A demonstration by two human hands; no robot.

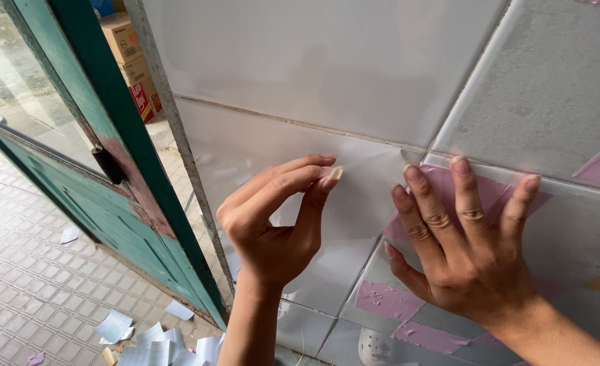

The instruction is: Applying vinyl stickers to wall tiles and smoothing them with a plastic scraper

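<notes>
The left hand pinches the clear film's free edge; the right hand lies spread flat on it against the tiled wall — uneven pulling could likely crease or tear it.

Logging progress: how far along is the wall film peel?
Done: paper scraps litter the floor and the upper tiles look bare. In hand: the left hand pinches a clear film edge while the right hand presses flat on the wall. Left: pink patches remain on the lower tiles.

Green door frame crowds the left; wall tiles above lie open.
</notes>
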